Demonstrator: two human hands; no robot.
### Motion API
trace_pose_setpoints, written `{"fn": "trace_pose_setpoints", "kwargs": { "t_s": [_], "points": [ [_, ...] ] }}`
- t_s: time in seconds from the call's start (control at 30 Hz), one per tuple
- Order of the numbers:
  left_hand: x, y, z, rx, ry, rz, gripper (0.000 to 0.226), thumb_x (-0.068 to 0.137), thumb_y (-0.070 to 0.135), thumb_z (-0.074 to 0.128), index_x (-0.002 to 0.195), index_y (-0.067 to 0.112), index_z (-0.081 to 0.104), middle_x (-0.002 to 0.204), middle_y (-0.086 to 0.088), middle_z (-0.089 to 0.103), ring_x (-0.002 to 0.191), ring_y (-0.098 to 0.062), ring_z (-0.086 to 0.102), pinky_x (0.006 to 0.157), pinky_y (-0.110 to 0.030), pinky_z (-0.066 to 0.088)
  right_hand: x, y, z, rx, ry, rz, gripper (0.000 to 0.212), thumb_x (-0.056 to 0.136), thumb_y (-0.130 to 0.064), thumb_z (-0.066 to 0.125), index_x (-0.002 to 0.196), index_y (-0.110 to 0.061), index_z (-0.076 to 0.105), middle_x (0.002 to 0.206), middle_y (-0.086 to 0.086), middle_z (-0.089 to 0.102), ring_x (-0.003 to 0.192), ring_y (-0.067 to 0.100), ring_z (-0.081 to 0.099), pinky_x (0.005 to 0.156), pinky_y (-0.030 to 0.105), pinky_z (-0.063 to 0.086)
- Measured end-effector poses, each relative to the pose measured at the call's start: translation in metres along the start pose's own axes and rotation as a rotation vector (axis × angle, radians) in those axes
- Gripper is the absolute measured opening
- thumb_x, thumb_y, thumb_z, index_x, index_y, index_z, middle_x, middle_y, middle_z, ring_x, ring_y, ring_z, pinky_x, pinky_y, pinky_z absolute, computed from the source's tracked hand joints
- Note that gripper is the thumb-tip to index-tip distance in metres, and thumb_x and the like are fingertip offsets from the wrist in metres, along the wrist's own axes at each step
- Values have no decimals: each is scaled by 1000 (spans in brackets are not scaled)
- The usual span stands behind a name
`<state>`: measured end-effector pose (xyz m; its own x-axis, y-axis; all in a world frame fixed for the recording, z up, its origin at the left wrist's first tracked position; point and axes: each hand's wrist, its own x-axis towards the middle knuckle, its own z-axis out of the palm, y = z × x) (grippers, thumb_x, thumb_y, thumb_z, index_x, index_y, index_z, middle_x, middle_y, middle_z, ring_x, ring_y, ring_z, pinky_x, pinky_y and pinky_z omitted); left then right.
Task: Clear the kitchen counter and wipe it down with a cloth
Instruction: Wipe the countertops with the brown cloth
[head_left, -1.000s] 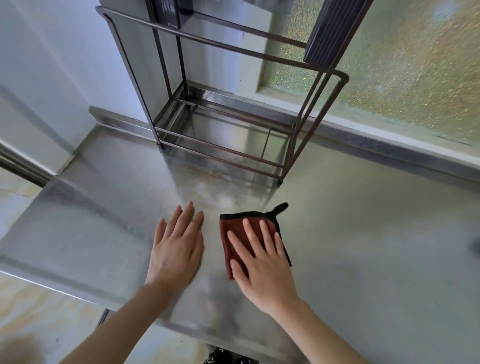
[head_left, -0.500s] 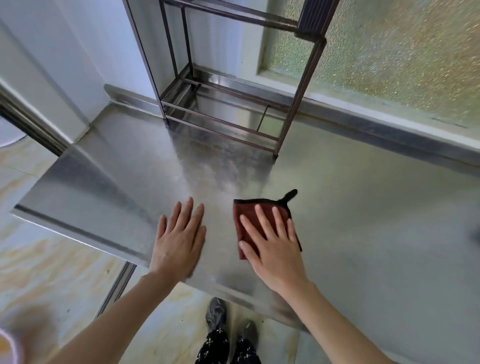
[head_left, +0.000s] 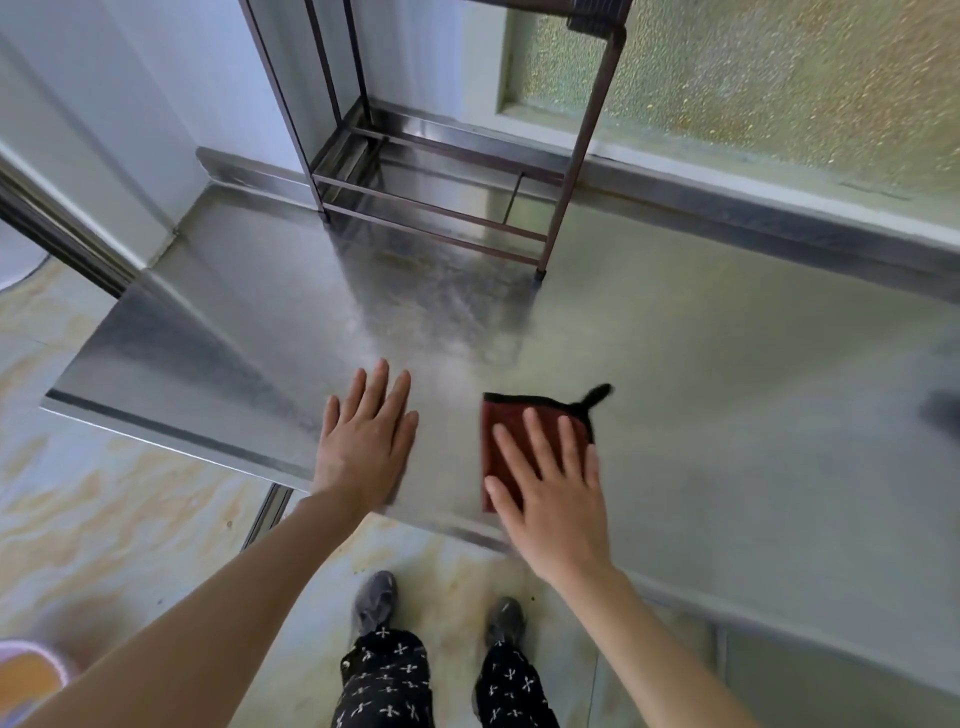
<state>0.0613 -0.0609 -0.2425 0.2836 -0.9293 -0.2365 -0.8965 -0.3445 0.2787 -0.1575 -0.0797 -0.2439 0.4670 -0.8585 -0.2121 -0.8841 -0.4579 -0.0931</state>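
The steel counter (head_left: 701, 374) is seen to be almost bare: apart from the wire rack (head_left: 578, 156) standing at its back edge under the frosted window, nothing is left on it except a dark, blurred shape far to the right of the rack, which cannot be identified. The rack's bottom shelf is seen to hold nothing. Clearing is therefore judged to be all but done, and wiping to be under way. A dull, smeared patch is visible on the metal directly in front of the rack, so that area is judged to need passes yet, as is the wide stretch to the rack's right.

The left hand (head_left: 363, 447) is laid flat in front of the rack near the counter's front edge, fingers straight and holding nothing. The right hand (head_left: 556, 493) is spread flat, fingers extended, pressed down on the folded red cloth (head_left: 506, 421), which lies on the counter in front of the rack's right leg.
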Motion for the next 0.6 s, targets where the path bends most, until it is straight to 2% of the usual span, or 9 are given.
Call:
{"fn": "trace_pose_setpoints", "kwargs": {
  "t_s": [0.03, 0.1, 0.17, 0.27, 0.37, 0.5, 0.6],
  "points": [
    [0, 0, -2, 7, -7, 3, 52, 97, 45, 15, 146, 32, 1, 156, 6, -7, 142, -15, -12, 115, -40, -3, -6, 6, 2, 20, 17, 115, 57, 94, -60, 7, 146, -40, 2, 157, -1, -1, 144, 34, -1, 114, 49, -1],
    [1, 0, -4, 17, -31, 5, 52, 98, 44, 13, 146, 31, -1, 156, 5, -9, 142, -16, -12, 115, -40, -2, -20, 7, 4, 70, 87, 378, 57, 94, -57, 11, 147, -34, 12, 157, 5, 13, 142, 38, 12, 114, 56, 13],
    [1, 1, -6, 31, -61, 9, 53, 98, 43, 12, 146, 30, -4, 156, 4, -11, 142, -17, -13, 116, -41, -1, -30, -14, 6, 125, 98, 539, 58, 94, -51, 17, 146, -28, 21, 154, 11, 23, 139, 43, 21, 108, 61, 21],
    [3, -1, -8, 70, -94, 42, 55, 97, 44, 10, 146, 27, -8, 156, 1, -13, 142, -20, -13, 115, -42, 1, -25, -66, 6, 146, 92, 531, 56, 94, -48, 22, 145, -25, 28, 152, 14, 28, 136, 45, 26, 107, 60, 21],
    [3, -17, -15, 70, -108, 169, 58, 96, 47, 11, 146, 24, -7, 155, 1, -12, 143, -21, -11, 114, -40, 2, -16, -100, 9, 118, 54, 446, 54, 95, -50, 24, 144, -29, 31, 152, 11, 28, 137, 42, 26, 108, 55, 14],
    [4, -66, -28, 70, -44, 365, 56, 97, 46, 15, 147, 25, 2, 154, 6, -6, 142, -16, -8, 111, -37, -3, -20, -92, 11, 71, 23, 392, 57, 95, -56, 12, 144, -32, 28, 153, 6, 28, 138, 39, 27, 108, 55, 25],
    [13, -112, -38, 50, -20, 285, 57, 93, 47, 11, 146, 26, 2, 154, 8, -6, 141, -15, -12, 115, -42, -1, -21, -95, 11, 100, 20, 550, 60, 94, -56, 5, 147, -31, 22, 155, 8, 22, 140, 39, 21, 109, 57, 22]
  ]
}}
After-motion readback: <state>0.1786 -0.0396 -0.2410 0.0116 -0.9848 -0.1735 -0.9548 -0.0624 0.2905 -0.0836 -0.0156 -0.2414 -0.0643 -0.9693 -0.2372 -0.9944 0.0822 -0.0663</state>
